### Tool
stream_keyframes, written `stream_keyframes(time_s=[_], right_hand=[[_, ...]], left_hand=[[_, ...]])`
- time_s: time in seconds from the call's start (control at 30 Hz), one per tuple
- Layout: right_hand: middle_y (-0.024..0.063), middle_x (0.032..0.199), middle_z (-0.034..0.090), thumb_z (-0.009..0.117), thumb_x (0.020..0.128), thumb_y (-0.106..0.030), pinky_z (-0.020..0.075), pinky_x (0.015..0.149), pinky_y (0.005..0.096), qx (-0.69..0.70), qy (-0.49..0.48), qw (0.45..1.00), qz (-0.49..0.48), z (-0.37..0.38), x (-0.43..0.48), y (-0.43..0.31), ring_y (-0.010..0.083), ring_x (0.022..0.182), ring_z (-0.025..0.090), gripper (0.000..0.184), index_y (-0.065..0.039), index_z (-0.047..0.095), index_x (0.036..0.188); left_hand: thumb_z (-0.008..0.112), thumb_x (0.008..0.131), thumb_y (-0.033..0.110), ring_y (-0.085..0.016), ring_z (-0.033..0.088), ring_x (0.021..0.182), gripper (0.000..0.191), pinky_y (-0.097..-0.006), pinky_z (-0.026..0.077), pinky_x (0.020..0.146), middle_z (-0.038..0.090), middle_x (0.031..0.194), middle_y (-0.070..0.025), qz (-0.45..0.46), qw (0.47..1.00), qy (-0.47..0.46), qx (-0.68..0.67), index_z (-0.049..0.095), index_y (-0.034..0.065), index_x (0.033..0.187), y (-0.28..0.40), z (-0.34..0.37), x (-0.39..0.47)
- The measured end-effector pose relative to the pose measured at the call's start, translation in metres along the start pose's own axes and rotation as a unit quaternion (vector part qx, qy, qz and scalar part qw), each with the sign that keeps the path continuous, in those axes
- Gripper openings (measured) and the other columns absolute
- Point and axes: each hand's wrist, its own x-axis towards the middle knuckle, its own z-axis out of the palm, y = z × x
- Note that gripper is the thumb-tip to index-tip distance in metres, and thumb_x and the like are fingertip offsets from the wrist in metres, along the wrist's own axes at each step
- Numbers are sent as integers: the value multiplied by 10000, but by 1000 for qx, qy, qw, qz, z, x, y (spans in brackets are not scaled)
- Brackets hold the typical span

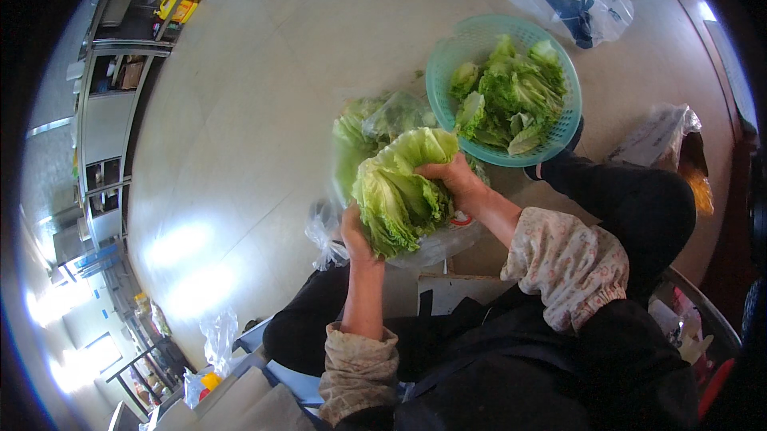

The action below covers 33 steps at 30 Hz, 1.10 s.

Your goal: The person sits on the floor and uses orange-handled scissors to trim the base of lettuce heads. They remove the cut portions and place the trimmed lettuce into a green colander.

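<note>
A head of leafy lettuce (402,194) is held up between my two hands, above my lap. My left hand (359,233) grips its lower left side, with the fingers partly hidden by leaves. My right hand (458,182) clasps the right side, the thumb lying across the top of the leaves. Behind this head, more lettuce (353,125) lies in a clear plastic bag (398,113) on the floor. Close beyond my right hand stands a pale green perforated plastic basket (444,92) with loose lettuce leaves (515,92) in it.
A printed plastic bag (590,2) lies on the floor (287,65) past the basket. Another plastic bag (656,137) is by my right knee. Metal shelving (108,95) lines the left side. At lower left, a clear bag (219,338) sits near a box.
</note>
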Motion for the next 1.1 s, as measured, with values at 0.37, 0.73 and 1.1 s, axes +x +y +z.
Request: stream_keyframes(time_s=[0.37,0.73,1.1], right_hand=[[76,1089,605,766,728,-144,498,822,330,-3,-107,994,35,12,-16,7,181,945,600,578,-28,485,1220],[52,969,652,693,731,-12,490,812,289,-67,-29,994,-83,10,-8,12,146,860,616,353,-1,600,1070],[66,1004,635,650,748,-35,524,760,313,53,-64,996,40,11,-18,-8,174,864,628,372,-21,564,1110]], left_hand=[[448,871,222,-242,581,982,400,-348,469,858,579,1110,-137,-11,999,16,31,519,-30,1173,1,2,2],[651,799,257,-159,553,943,492,-275,436,837,591,1045,-90,111,921,-33,371,532,-64,1153,2,12,-7],[503,811,427,-273,557,1027,624,-387,445,903,552,1167,-145,21,996,-75,42,450,-8,1256,1,-4,-3]])
